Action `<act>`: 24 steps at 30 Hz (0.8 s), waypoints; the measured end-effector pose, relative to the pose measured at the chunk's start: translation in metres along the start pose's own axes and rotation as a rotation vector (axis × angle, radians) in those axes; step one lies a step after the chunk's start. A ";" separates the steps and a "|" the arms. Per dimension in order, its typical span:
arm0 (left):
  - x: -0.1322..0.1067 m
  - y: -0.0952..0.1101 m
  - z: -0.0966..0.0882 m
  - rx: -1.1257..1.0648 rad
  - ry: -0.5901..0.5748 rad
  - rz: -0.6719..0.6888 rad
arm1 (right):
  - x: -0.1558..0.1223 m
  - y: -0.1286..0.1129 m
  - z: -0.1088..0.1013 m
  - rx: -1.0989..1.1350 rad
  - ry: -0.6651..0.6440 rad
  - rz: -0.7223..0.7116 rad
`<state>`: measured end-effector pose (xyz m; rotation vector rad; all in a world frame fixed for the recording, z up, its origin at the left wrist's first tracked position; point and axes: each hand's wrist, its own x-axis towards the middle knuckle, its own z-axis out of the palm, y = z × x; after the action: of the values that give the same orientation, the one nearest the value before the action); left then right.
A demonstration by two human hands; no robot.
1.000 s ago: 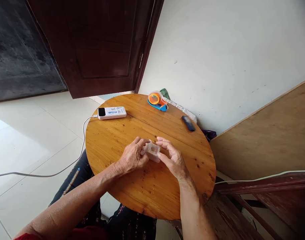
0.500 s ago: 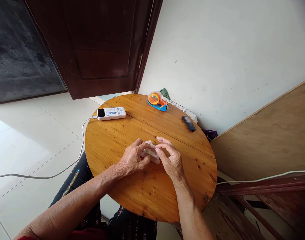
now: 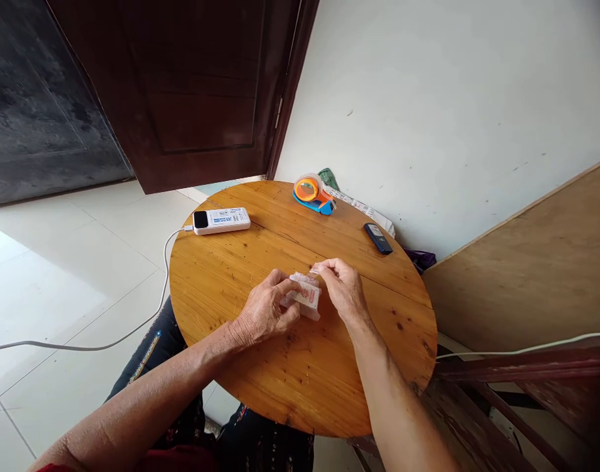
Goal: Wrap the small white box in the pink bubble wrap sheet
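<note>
Near the middle of the round table, a small white box with red print [image 3: 307,295] sits in clear bubble wrap [image 3: 300,278]. My left hand [image 3: 273,303] is closed on its left side, thumb at the near edge and fingers over the top. At the far right corner of the box, my right hand [image 3: 343,286] pinches a thin clear strip [image 3: 315,269] between thumb and fingertips. Whether that strip is tape or the edge of the wrap, I cannot tell. The wrap stands up loosely along the far side of the box.
A white power bank with a cable [image 3: 221,221] lies at the table's far left. An orange and blue tape dispenser [image 3: 315,195] stands at the back. To its right is a small dark blue device [image 3: 378,238]. The wooden table [image 3: 221,275] meets a white wall behind.
My right hand has drawn slightly right from the box, its fingers closing into a pinch on the clear strip. The printed box top is now more exposed. My left hand keeps its hold.
</note>
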<state>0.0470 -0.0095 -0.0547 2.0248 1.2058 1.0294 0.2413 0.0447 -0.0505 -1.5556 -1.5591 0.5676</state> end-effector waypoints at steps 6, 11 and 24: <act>-0.001 0.003 -0.002 -0.009 -0.003 0.028 | 0.006 0.021 0.003 -0.191 0.148 -0.079; -0.003 0.001 -0.006 -0.025 0.010 0.064 | 0.002 0.022 0.004 -0.331 0.119 -0.101; -0.002 0.000 -0.013 -0.029 0.010 0.116 | 0.001 0.020 0.002 -0.241 0.183 -0.020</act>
<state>0.0355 -0.0102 -0.0484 2.0897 1.0823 1.1066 0.2518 0.0483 -0.0672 -1.7168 -1.5433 0.2241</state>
